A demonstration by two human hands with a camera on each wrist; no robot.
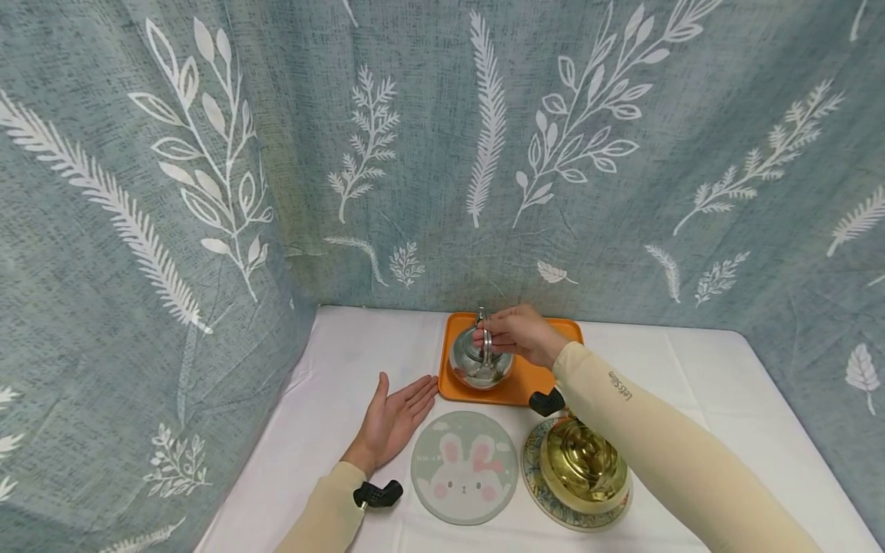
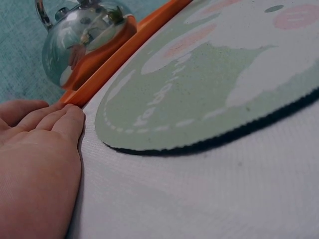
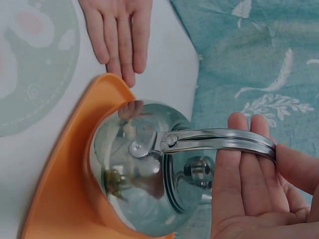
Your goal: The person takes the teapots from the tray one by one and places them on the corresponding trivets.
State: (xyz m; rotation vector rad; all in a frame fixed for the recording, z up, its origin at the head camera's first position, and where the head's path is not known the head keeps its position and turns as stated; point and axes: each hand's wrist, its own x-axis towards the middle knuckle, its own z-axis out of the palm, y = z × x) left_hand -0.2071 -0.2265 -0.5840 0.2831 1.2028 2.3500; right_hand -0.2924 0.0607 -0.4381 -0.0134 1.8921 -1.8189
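A shiny steel kettle [image 1: 478,374] stands on the left half of an orange tray [image 1: 538,378]. My right hand [image 1: 524,335] holds its arched handle [image 3: 214,139], fingers passed beneath the handle and thumb against its outer side in the right wrist view. My left hand [image 1: 396,422] lies palm up, fingers straight and together, the tips right at the tray's near left corner. In the left wrist view that hand [image 2: 37,149] shows at the lower left, beside a round green mat.
The round mat [image 1: 465,480] with a rabbit picture lies in front of the tray. Right of it, a gold-coloured metal vessel [image 1: 581,468] sits on a round patterned mat [image 1: 538,480], partly under my right forearm. A leaf-print curtain [image 1: 429,153] hangs behind the white-covered table [image 1: 366,338].
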